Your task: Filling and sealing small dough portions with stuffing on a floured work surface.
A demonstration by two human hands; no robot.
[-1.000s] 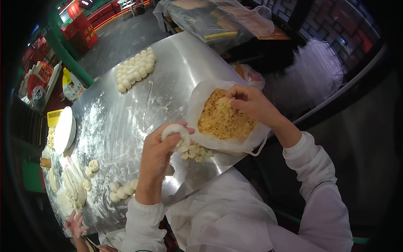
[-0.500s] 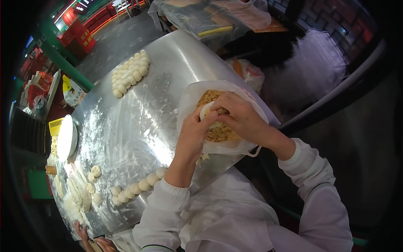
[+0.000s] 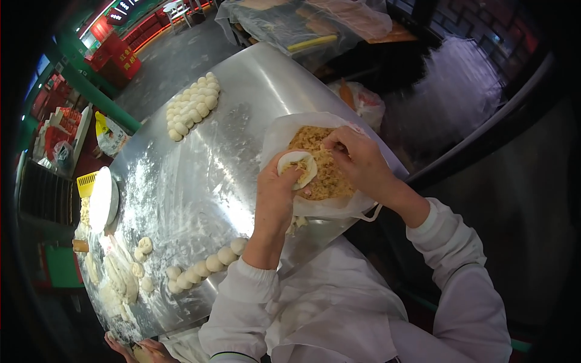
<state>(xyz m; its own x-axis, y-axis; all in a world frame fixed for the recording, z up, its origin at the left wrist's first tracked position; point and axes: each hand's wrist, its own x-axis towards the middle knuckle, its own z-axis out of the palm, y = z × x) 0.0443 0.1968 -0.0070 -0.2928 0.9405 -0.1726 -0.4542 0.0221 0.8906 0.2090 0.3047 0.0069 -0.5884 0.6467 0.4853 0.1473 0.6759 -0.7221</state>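
Observation:
My left hand (image 3: 275, 187) holds a round white dough wrapper (image 3: 310, 162) cupped in its fingers. The thumb presses into yellowish crumbly filling lying in the wrapper's middle. Just right of it, my right hand (image 3: 361, 162) has its fingers curled and pinched together at the surface of the brown-yellow filling (image 3: 327, 181). That filling lies in an open white plastic bag (image 3: 278, 134) on the metal table, under both hands. A row of round dough balls (image 3: 213, 262) runs along the near edge, left of my left forearm.
A block of closely packed dough balls (image 3: 195, 107) sits on the far part of the metal table (image 3: 242, 121). At left are a white basin (image 3: 104, 199), a yellow basket (image 3: 86, 184) and floury dough strips (image 3: 119, 275). Another person's hands (image 3: 154, 349) work at the lower left edge.
My hands have moved apart: the right has drawn off the dough wrapper to the filling. The left has tilted the wrapper up, so its filled face shows. Another person's second hand has come into view.

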